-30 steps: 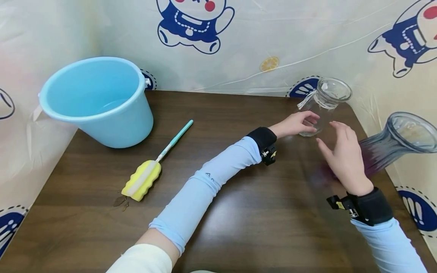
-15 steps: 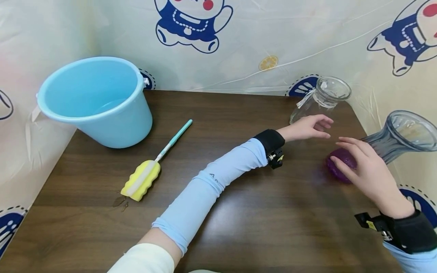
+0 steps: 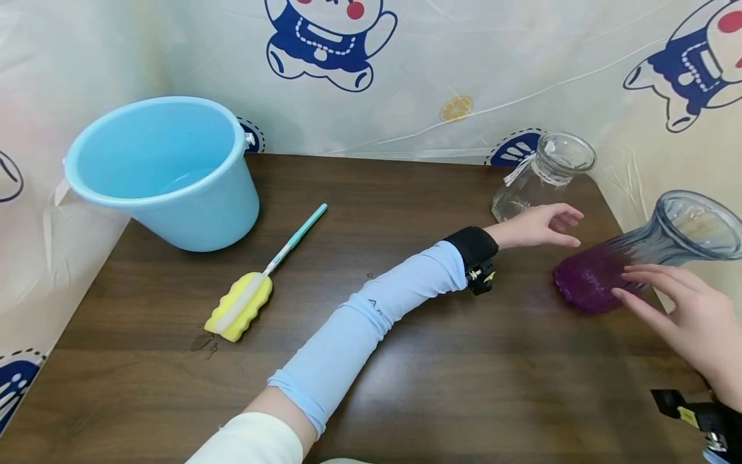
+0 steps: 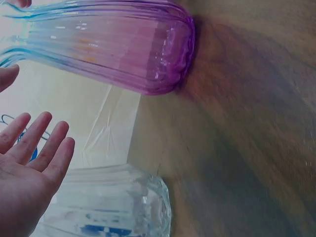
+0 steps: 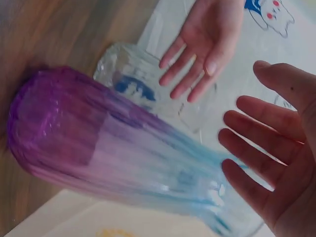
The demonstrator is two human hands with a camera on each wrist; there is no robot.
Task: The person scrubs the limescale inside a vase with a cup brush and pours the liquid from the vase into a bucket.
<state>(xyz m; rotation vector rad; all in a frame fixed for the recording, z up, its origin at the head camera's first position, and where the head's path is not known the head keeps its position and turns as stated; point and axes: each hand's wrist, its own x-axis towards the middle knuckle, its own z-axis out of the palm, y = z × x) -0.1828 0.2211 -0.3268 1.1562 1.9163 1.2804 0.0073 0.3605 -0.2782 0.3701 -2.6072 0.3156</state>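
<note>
A ribbed glass vase (image 3: 603, 270), purple at its base and fading to blue at the flared mouth, stands upright at the table's right edge. My right hand (image 3: 684, 309) is beside it on the near side, fingers spread and relaxed, holding nothing. My left hand (image 3: 545, 227) hovers between this vase and a clear glass vase (image 3: 524, 190), which stands behind it with a white tie at its neck. The left fingers (image 4: 47, 143) are extended and hold nothing. Both vases appear close to the hands in the right wrist view, where the clear vase (image 5: 128, 74) is partly hidden.
A light blue bucket (image 3: 232, 200) stands at the back left. A yellow sponge brush (image 3: 246, 306) with a teal and white handle lies in front of it, by a small wet patch. A patterned plastic sheet (image 3: 435, 64) hangs behind the brown table (image 3: 440, 374).
My right hand has drawn back toward the near right, uncovering the purple base of the vase. My left hand has moved right, away from the clear vase toward the coloured one.
</note>
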